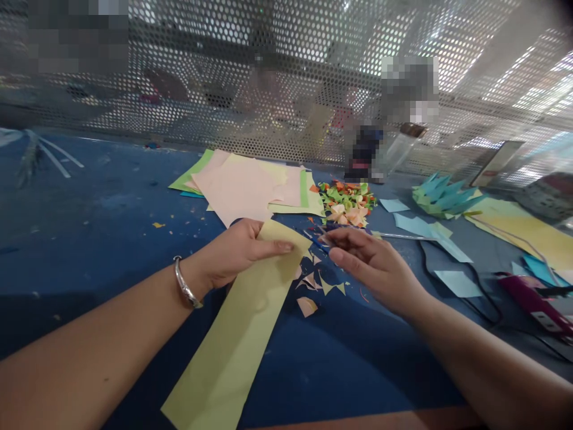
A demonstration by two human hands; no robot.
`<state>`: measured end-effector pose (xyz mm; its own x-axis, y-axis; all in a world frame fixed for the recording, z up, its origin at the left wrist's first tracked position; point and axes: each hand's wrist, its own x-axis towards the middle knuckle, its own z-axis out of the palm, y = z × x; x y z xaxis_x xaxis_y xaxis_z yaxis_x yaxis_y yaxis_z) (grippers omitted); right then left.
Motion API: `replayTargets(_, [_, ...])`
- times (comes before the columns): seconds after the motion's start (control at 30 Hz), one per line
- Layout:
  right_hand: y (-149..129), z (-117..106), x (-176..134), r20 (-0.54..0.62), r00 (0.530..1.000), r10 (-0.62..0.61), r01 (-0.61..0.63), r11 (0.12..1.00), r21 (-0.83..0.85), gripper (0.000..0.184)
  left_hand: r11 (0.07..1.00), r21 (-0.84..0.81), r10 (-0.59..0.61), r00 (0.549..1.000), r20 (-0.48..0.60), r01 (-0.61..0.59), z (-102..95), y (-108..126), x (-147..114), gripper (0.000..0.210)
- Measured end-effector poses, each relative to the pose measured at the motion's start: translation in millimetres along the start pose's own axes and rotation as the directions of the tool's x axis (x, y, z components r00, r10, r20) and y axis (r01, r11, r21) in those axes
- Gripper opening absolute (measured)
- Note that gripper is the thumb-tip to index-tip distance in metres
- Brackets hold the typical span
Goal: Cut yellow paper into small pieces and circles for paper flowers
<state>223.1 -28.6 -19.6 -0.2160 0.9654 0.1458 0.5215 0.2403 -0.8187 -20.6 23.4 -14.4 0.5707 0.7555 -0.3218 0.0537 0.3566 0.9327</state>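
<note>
In my left hand [244, 254] is a long pale yellow-green paper strip [242, 322], pinched near its upper end with the thumb on top. The strip slants down toward the front of the table. My right hand [373, 260] is just right of the strip's upper end, its fingers curled and thumb drawn in. Something thin and blue [319, 244] shows at its fingertips, too blurred and covered to name. Below and between the hands lie small pointed paper scraps [313, 280] and a peach paper piece [307, 307].
Behind the hands are stacked paper sheets [244, 185] and a pile of cut paper bits [349, 200]. At the right are a teal paper fringe [443, 194], light blue paper pieces [457, 283], a magenta device [532, 304] and a black cable [432, 269]. A perforated metal screen [286, 113] rises behind.
</note>
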Motion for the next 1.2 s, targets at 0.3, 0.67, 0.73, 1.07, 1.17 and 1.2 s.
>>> replayTargets(0.3, [-1.8, 0.2, -5.9, 0.116, 0.993, -0.018, 0.025, 0.998, -0.058, 0.036, 1.0, -0.007, -0.005, 0.998, 0.055, 0.005, 2.0, -1.1, -1.2, 0.025])
replayTargets(0.67, [-2.0, 0.8, -5.9, 0.082, 0.995, -0.063, 0.075, 0.985, -0.154, 0.033, 1.0, -0.002, -0.013, 0.996, 0.083, 0.013, 2.8, -0.9, -3.8, 0.026])
replayTargets(0.73, [-1.9, 0.4, -6.8, 0.08, 0.995, -0.059, 0.071, 0.985, -0.154, 0.033, 1.0, -0.002, -0.016, 0.997, 0.082, 0.016, 3.6, -0.1, -4.4, 0.025])
replayTargets(1.07, [-5.6, 0.7, -7.5, 0.105, 0.992, -0.064, 0.079, 0.986, -0.146, 0.03, 1.0, 0.011, -0.012, 0.996, 0.091, 0.011, 3.4, -1.3, -4.4, 0.026])
replayTargets(1.17, [-5.2, 0.6, -7.2, 0.117, 0.991, -0.062, 0.078, 0.987, -0.14, 0.03, 1.0, 0.019, -0.013, 0.995, 0.095, 0.012, 3.5, -0.9, -4.5, 0.026])
replayTargets(1.2, [-4.8, 0.6, -7.0, 0.119, 0.991, -0.06, 0.076, 0.988, -0.136, 0.03, 1.0, 0.023, -0.013, 0.996, 0.093, 0.011, 3.7, -0.5, -4.7, 0.026])
